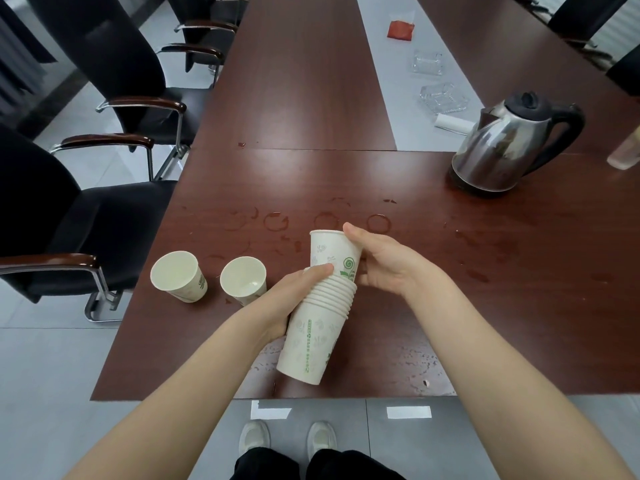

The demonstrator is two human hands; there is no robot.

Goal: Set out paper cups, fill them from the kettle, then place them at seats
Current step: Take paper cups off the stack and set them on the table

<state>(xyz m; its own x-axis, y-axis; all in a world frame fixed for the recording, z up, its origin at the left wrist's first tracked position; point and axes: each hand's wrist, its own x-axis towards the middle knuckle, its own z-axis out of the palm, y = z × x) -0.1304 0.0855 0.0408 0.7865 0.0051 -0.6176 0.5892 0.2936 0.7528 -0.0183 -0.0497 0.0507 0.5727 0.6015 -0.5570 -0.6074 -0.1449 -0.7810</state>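
My left hand grips a stack of white paper cups with green print, held tilted above the dark wooden table. My right hand closes on the top cup, which sticks partway out of the stack. Two single paper cups stand upright on the table to the left: one near the table's left edge, the other just beside my left wrist. A steel kettle with a black handle stands at the far right of the table.
Black office chairs with wooden armrests line the table's left side. Two glass ashtrays, a red packet and a white roll lie beyond the kettle. Wet ring marks spot the tabletop. A bottle shows at the right edge.
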